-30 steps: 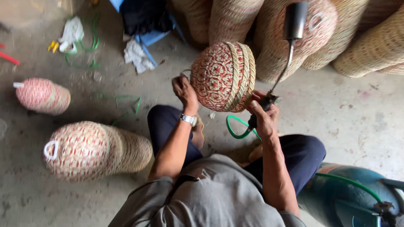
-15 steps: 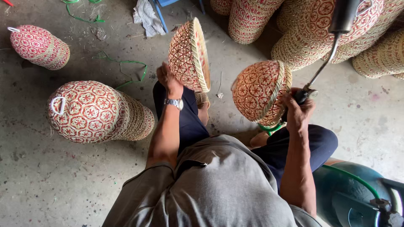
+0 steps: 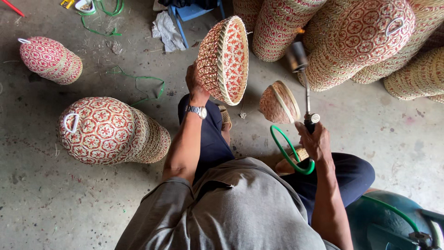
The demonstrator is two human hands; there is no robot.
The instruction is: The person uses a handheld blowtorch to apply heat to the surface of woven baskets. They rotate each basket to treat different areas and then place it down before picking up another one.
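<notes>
Your left hand (image 3: 194,83) holds up a woven basket (image 3: 224,60); your right hand (image 3: 314,141) grips a torch (image 3: 303,83) beside a smaller basket (image 3: 279,103); finished stacks (image 3: 111,132) lie left of your hands.

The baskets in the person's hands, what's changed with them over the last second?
The left hand has pulled the larger basket off the nested pair and lifted it up and leftward. The smaller basket stays near the torch, which the right hand still grips. The floor stacks stayed put.

No packages, labels, signs or screens — only baskets.
</notes>
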